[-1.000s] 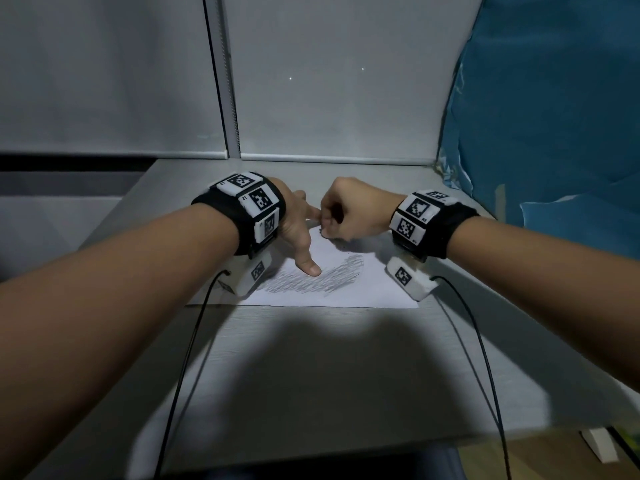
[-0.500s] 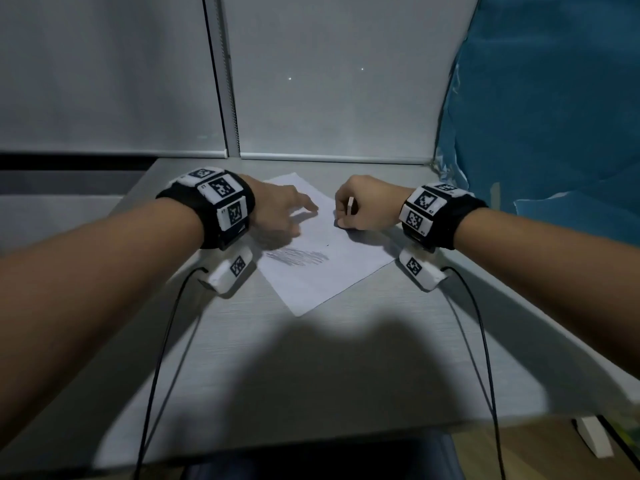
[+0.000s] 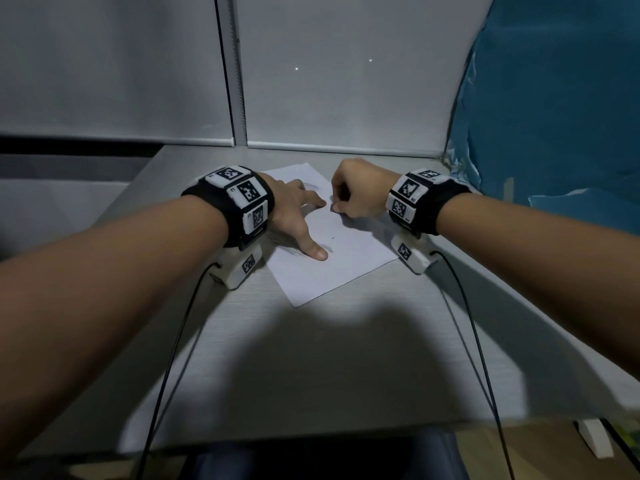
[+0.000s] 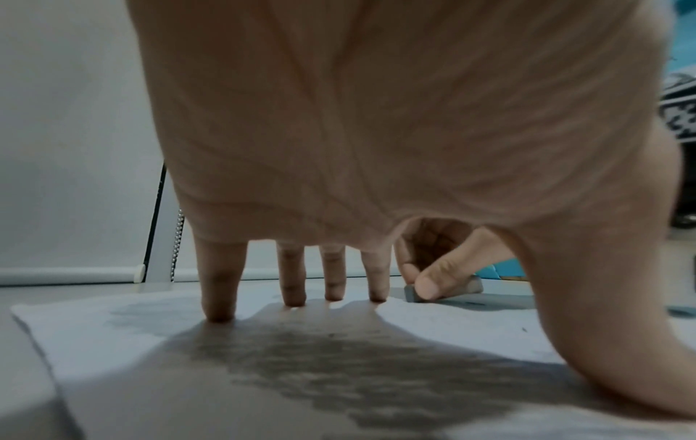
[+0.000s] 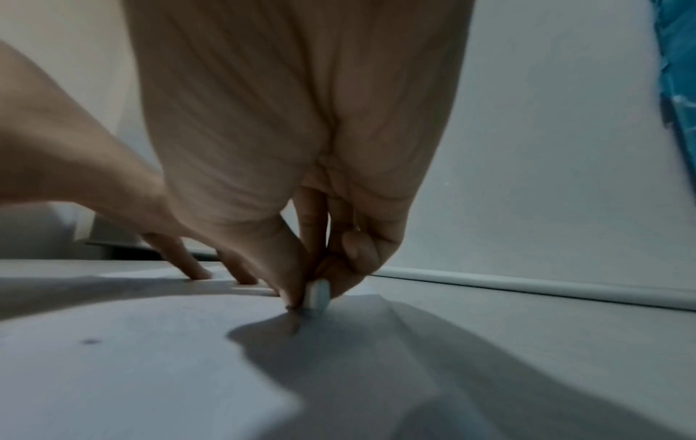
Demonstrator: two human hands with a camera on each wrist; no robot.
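Observation:
A white sheet of paper (image 3: 346, 268) lies turned at an angle on the grey desk (image 3: 311, 358), with grey pencil scribble (image 4: 320, 363) across it. My left hand (image 3: 294, 216) presses flat on the sheet, fingers (image 4: 220, 297) straight and spread, thumb stretched toward me over the scribble. My right hand (image 3: 356, 195) is curled just right of it and pinches a small whitish eraser (image 5: 318, 294) between thumb and fingertips. The eraser (image 4: 471, 285) touches the paper near the sheet's far right edge.
Pale blind panels (image 3: 329, 81) close off the desk's far side, with a bottom rail (image 5: 527, 288) along the desk. A blue cloth (image 3: 554, 116) hangs at the right. Black cables (image 3: 166, 375) run from both wrist cameras toward the desk's front edge.
The sheet went from lying square to the desk to a diagonal position. My left hand has settled flat on it with the thumb spread, and my right hand has lowered the eraser onto the paper.

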